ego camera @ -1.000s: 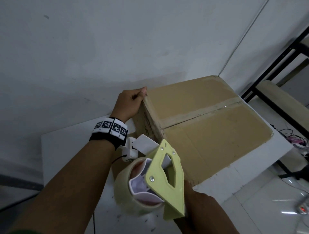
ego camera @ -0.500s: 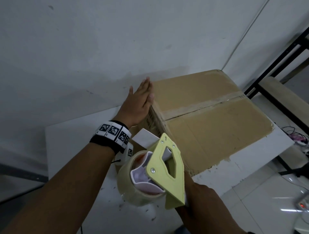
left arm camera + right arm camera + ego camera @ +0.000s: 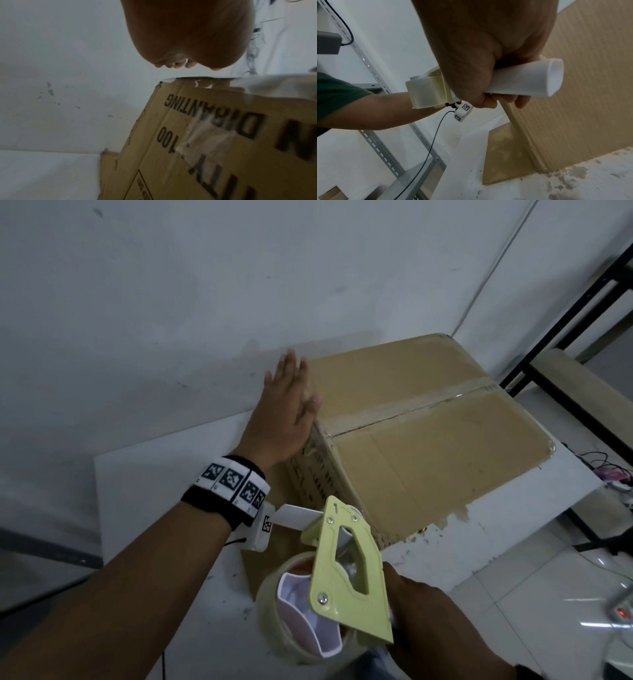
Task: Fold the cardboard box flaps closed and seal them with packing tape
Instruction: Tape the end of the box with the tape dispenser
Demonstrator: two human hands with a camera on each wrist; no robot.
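Observation:
A brown cardboard box (image 3: 428, 446) stands on a white table (image 3: 144, 474), its top flaps folded shut and meeting along a centre seam (image 3: 411, 410) with a tape strip over it. My left hand (image 3: 291, 402) lies flat with straight fingers against the box's left side, near the top edge. In the left wrist view the printed box side (image 3: 223, 142) carries clear tape. My right hand (image 3: 435, 628) grips the white handle (image 3: 527, 79) of a yellow-green tape dispenser (image 3: 349, 570), held in the air near the box's front left corner. The dispenser carries a roll of clear tape (image 3: 284, 604).
A grey wall (image 3: 239, 285) rises right behind the table. A black metal rack (image 3: 582, 302) with a pale shelf stands at the right, with cables on the tiled floor (image 3: 548, 594). A flat cardboard piece (image 3: 503, 151) lies under the box.
My left hand let go of the box's top left edge, opened flat and slid along the box's left side. The dispenser tilted upright and shifted slightly toward me.

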